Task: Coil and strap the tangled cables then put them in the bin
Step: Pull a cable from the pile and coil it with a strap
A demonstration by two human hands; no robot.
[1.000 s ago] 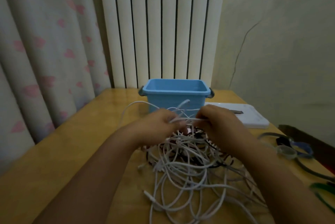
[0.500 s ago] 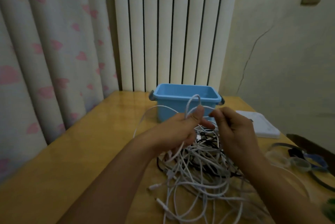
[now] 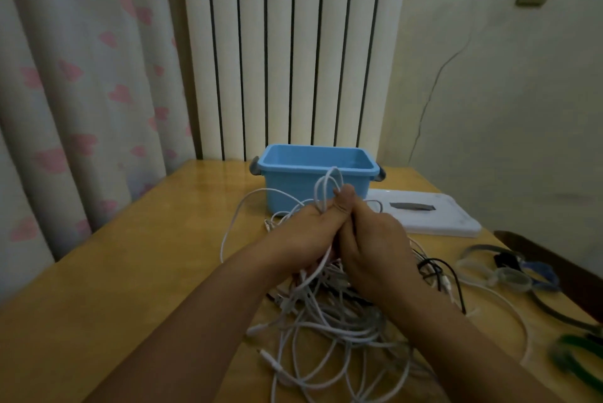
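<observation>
Hanging at nine o'clock, a pale curtain (image 3: pixel 75 102) with pink hearts falls beside the surface (image 3: pixel 130 272), a yellow wooden top that fills the lower picture. Next to it, at twelve o'clock, stands a white ribbed radiator (image 3: pixel 280 50). Just below that, at the far edge of the surface, sits the blue bin (image 3: pixel 284 187), upright, with grey handles at its ends. Near the middle the left hand (image 3: pixel 306 233) is curled round a white cable (image 3: pixel 326 187), whose loop rises above the thumb in front of the bin. The right hand (image 3: pixel 375 246) presses against the left, its fingers curled; the two are together, but what the right one holds is hidden. Under both hands, toward six o'clock, lies the tangle (image 3: pixel 332 331) of white cables with a few black ones, resting on the surface and near the bin, not in it. At two o'clock a white flat box (image 3: pixel 434 216) lies just beside the bin. At three o'clock a few straps (image 3: pixel 509 275), grey and blue, lie on the surface, and toward four o'clock a green strap (image 3: pixel 574 353), blurred.
</observation>
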